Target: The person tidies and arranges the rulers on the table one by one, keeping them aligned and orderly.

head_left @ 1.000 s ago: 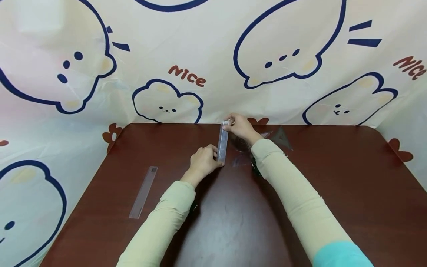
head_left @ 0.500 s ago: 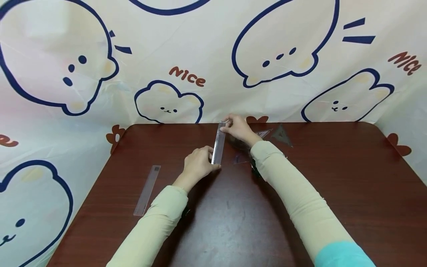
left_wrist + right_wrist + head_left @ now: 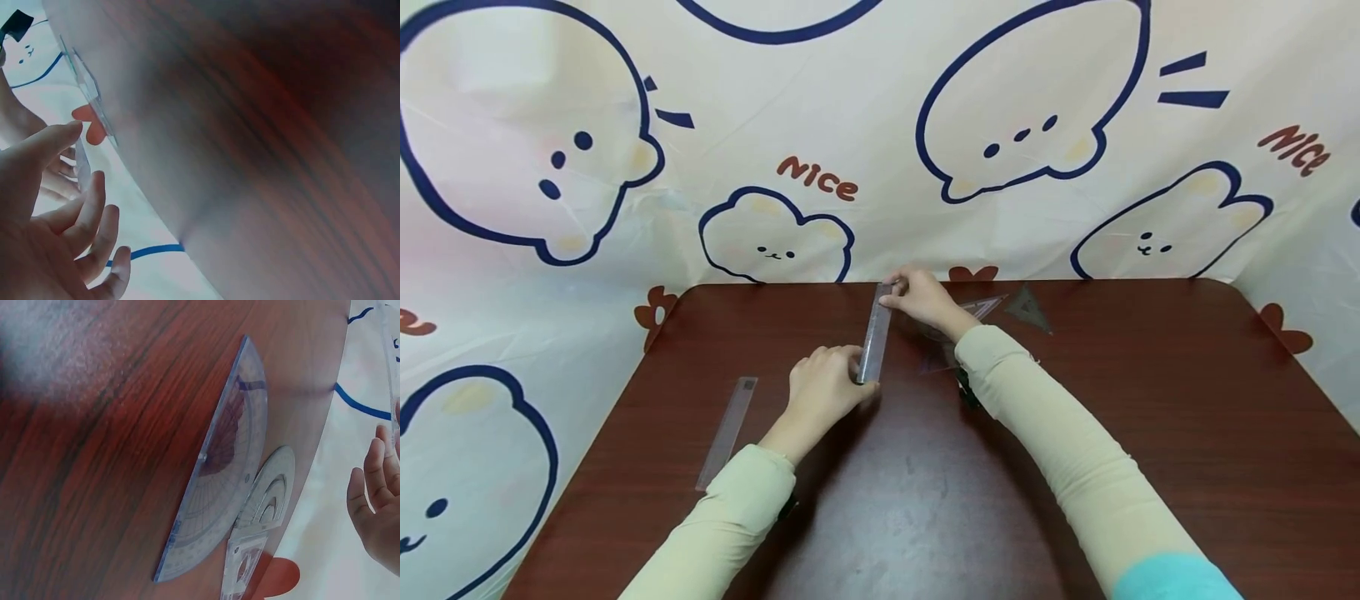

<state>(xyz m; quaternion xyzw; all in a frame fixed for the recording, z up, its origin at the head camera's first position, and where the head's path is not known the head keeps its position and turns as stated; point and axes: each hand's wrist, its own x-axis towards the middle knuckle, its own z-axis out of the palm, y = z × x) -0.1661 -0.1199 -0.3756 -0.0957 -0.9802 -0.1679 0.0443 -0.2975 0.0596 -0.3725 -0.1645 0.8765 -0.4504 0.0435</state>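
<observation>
A clear ruler [image 3: 875, 333] is held between both hands near the far side of the table, slightly tilted in the head view. My left hand [image 3: 822, 385] pinches its near end between thumb and fingers. At the far end, my right hand [image 3: 922, 297] pinches it with thumb and fingertips. In the left wrist view, part of the ruler [image 3: 82, 164] shows beyond the left thumb. The right wrist view catches the right hand [image 3: 382, 512] at its edge, with the ruler [image 3: 389, 356] above the fingers.
Another clear ruler [image 3: 727, 433] lies on the table's left. Beside the right forearm are a large protractor [image 3: 234, 462], a smaller protractor [image 3: 265, 497] and a clear set square [image 3: 245, 565]. A grey set square [image 3: 1028, 310] lies at the back. Patterned cloth [image 3: 880, 100] hangs behind the table.
Both hands have carried the ruler to the left, keeping their grips on its two ends. More of the set square by the right wrist now shows. The head view has shifted slightly.
</observation>
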